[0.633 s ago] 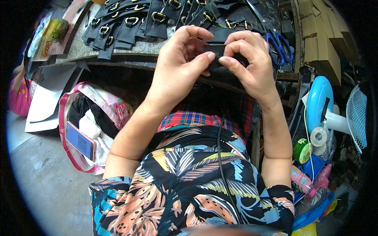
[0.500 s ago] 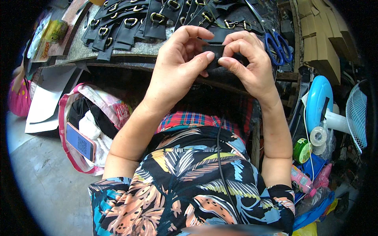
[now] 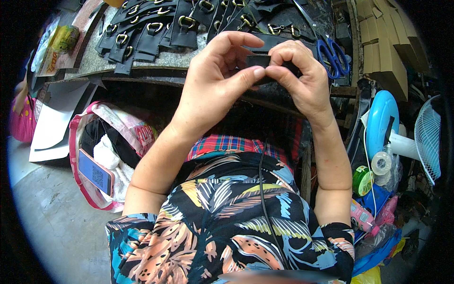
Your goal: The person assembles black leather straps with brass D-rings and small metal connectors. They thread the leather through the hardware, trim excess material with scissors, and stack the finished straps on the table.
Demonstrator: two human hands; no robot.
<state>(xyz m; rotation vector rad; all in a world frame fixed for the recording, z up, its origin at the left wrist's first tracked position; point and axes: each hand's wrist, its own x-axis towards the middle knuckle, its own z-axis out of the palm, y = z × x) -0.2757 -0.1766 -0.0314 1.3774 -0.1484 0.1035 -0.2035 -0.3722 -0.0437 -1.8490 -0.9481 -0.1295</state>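
Between my hands, over the near edge of the workbench, is a small black leather-like piece [image 3: 258, 60]. My right hand [image 3: 302, 73] pinches its right end between thumb and bent fingers. My left hand [image 3: 210, 80] curls round the left side, its thumb tip against the lower edge of the piece and the index finger arched above it. The left fingertips are partly hidden behind the piece. Just beyond lie several black straps [image 3: 182, 35] with brass-coloured rings and clasps. Blue-handled scissors [image 3: 335, 59] rest right of my right hand.
Stacked brown cardboard pieces [image 3: 385, 61] stand at the far right. A blue and white fan [image 3: 384, 118] and tape rolls [image 3: 381, 163] are below them. At left, an open bag [image 3: 75, 156] holds a phone [image 3: 96, 173] and white cloth. A black cord [image 3: 263, 189] runs down my shirt.
My right thumb and fingers have closed together on the piece's right end. More of its flat black face shows between my hands. The left thumb has shifted slightly right.
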